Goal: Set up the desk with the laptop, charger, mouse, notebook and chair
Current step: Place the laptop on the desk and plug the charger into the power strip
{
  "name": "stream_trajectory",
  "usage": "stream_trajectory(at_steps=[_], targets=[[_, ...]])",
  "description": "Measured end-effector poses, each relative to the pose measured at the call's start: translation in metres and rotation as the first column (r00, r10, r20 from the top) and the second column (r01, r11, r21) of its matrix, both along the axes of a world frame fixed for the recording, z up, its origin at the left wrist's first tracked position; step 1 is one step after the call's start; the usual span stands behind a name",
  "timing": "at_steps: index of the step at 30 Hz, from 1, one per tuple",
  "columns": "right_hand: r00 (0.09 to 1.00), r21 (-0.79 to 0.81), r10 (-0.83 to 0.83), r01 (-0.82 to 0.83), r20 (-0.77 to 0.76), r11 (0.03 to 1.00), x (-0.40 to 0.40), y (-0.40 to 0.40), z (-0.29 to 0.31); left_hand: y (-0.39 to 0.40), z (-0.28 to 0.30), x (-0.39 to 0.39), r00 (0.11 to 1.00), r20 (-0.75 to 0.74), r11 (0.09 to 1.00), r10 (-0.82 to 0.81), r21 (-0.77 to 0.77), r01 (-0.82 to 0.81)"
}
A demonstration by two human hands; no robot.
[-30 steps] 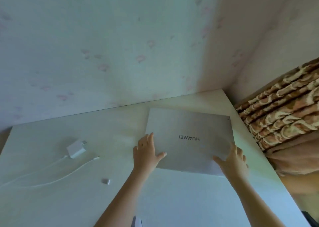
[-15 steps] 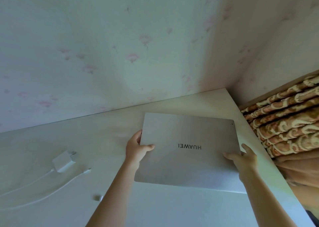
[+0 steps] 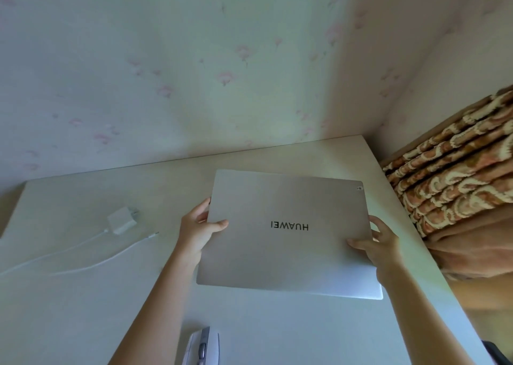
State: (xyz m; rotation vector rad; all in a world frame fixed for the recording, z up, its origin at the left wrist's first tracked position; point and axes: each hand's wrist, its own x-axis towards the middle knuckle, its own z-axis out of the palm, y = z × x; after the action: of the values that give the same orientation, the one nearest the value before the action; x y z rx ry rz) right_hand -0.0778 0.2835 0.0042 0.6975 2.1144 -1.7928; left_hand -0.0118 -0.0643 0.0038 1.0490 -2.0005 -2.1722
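Observation:
A closed silver laptop (image 3: 288, 234) with its logo upside down to me is held over the white desk (image 3: 83, 309), tilted up toward me. My left hand (image 3: 198, 232) grips its left edge, thumb on the lid. My right hand (image 3: 377, 244) grips its right edge, thumb on top. A white charger (image 3: 120, 220) with its white cable (image 3: 83, 256) lies on the desk's left part. A white and grey mouse (image 3: 201, 348) sits at the near edge between my forearms. No notebook or chair is in view.
The desk stands against a flowered wall (image 3: 194, 73), in a corner. To its right lies a brown patterned blanket (image 3: 455, 176) on a bed. The cable's loose plug (image 3: 152, 235) rests left of my left hand.
Both hands went from resting on the laptop's near corners to gripping its side edges. The laptop has come up off the desk and nearer to me.

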Motion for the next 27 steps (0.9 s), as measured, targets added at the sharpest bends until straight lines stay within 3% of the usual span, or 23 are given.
stream_trajectory(at_steps=[5,14,27], targets=[[0.984,-0.006,0.165,-0.166,-0.064,0.986,0.035,-0.005,0.032,-0.007,0.032,0.061,0.999,-0.016,0.998,0.047,-0.039,-0.048],[0.885,-0.001,0.443,-0.448,-0.144,0.894,0.112,-0.067,0.059,-0.039,0.084,0.213,0.958,-0.083,0.955,0.274,-0.095,-0.282],[0.756,0.128,0.640,-0.627,-0.139,0.769,0.220,-0.197,0.051,-0.150,0.088,0.379,0.934,0.028,0.925,0.356,-0.153,-0.348]])
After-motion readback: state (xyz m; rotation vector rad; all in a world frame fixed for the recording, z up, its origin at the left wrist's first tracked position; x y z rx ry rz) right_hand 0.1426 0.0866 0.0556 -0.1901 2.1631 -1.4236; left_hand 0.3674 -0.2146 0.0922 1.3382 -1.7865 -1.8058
